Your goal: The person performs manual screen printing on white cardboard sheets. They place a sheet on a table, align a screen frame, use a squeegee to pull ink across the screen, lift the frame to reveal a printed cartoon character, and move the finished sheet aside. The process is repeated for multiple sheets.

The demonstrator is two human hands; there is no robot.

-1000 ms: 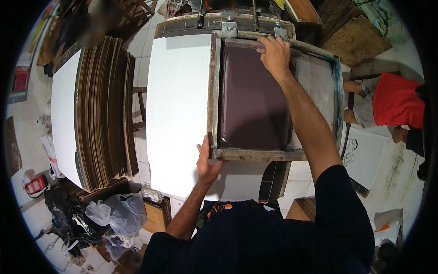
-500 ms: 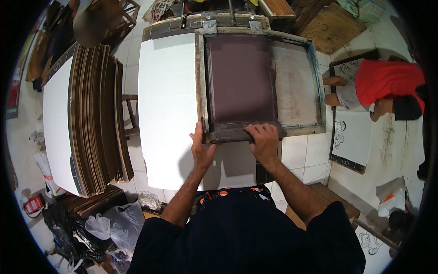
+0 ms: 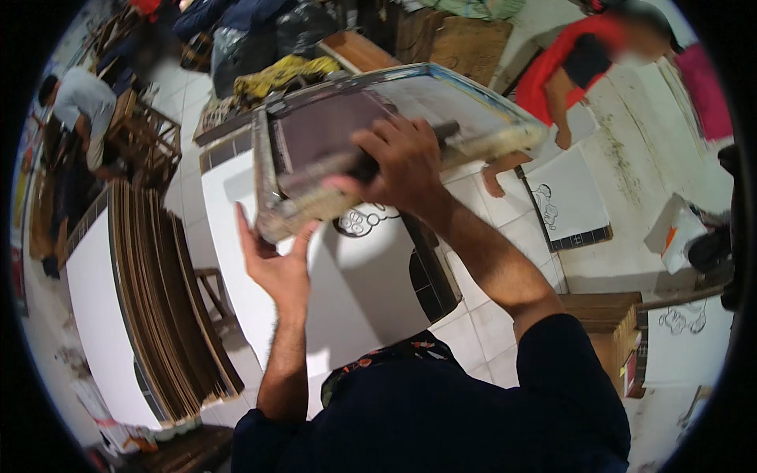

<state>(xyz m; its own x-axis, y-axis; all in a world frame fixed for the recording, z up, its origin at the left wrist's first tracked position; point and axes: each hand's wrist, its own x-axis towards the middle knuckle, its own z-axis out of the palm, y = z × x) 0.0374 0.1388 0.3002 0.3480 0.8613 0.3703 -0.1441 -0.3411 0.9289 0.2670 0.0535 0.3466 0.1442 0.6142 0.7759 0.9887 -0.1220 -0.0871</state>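
A wooden screen-printing frame (image 3: 311, 206) is tilted up, its near edge off the white sheet (image 3: 347, 296) under it. My left hand (image 3: 277, 264) grips its near left corner between thumb and fingers. Wrapped around a dark squeegee (image 3: 448, 131), my right hand (image 3: 402, 162) is above the frame's near edge, smeared a little by motion. Dark purple mesh (image 3: 319, 126) fills the frame's left part, with a paler area on the right. A black line drawing of a cartoon figure (image 3: 355, 223) shows on the sheet, partly covered by the frame.
A thick stack of boards (image 3: 150, 299) stands at left, a white sheet on its top. A person in red (image 3: 544, 75) is at the right beside a printed sheet (image 3: 564, 197). Another person (image 3: 83, 98) works at far left. Yellow cloth (image 3: 284, 75) lies behind the frame.
The frame's near edge has risen off the sheet, uncovering the drawing. My right hand has lifted with the squeegee. My left hand has taken hold of the frame's corner. The view has turned.
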